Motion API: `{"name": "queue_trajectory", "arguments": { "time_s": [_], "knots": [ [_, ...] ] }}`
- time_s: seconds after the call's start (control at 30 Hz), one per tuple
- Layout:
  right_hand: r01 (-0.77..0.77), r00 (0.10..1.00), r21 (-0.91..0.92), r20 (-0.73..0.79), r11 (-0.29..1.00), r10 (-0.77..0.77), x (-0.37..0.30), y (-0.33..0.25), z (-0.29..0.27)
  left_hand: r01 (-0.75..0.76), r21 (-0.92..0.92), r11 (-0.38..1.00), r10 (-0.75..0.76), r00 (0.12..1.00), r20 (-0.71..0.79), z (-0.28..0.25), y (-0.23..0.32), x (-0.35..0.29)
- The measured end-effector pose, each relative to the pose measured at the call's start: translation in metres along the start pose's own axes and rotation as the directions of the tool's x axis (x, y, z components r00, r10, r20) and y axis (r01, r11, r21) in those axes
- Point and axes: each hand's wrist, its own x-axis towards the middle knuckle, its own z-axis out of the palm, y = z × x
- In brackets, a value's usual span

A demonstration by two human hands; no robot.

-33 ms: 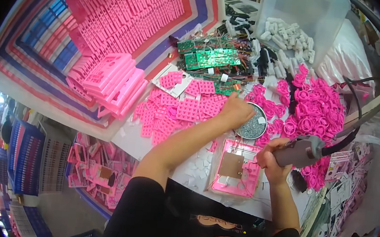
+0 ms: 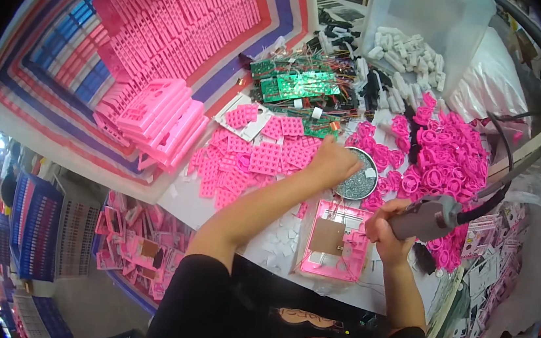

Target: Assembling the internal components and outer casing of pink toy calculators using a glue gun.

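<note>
My right hand (image 2: 389, 234) is wrapped round a grey electric screwdriver (image 2: 428, 218), held tilted at the right side of a pink plastic housing (image 2: 359, 257). A brown square board (image 2: 327, 236) and thin wires lie inside that housing; the screwdriver's tip is hard to make out. My left hand (image 2: 336, 163) is curled at the left rim of a round metal dish (image 2: 365, 179) of small screws, its fingers drawn together. Whatever they pinch is hidden. Left of that forearm lie pink button pads (image 2: 265, 158), with green circuit boards (image 2: 302, 86) beyond.
Magenta ring-shaped parts (image 2: 449, 161) heap up on the right, below a clear bin (image 2: 424, 27) and white cylindrical parts (image 2: 408, 51). Stacked pink housings (image 2: 161, 114) stand at left by a striped, sheet-lined container (image 2: 281, 5). A black cable (image 2: 495, 199) runs from the screwdriver.
</note>
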Motion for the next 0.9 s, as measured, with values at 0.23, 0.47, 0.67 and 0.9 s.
{"name": "queue_trajectory", "arguments": {
  "time_s": [0.23,0.47,0.67,0.9],
  "knots": [
    [0.057,0.998,0.189,-0.003,0.98,-0.058,-0.013,-0.012,0.012,-0.048,-0.278,0.959,0.058,0.998,0.028,-0.046,0.087,-0.13],
    [-0.026,0.984,0.097,0.176,0.995,0.008,-0.028,0.008,0.033,0.097,-0.648,0.755,-0.113,0.993,0.017,-0.064,0.1,-0.162],
    [-0.091,0.981,0.196,0.186,0.976,0.054,-0.024,0.004,0.039,0.132,-0.664,0.736,-0.113,0.991,0.072,-0.072,0.094,-0.16],
    [-0.196,0.979,0.185,0.092,0.963,0.181,-0.024,0.001,0.034,-0.001,-0.532,0.846,0.015,1.0,0.02,-0.084,0.098,-0.144]
  ]
}}
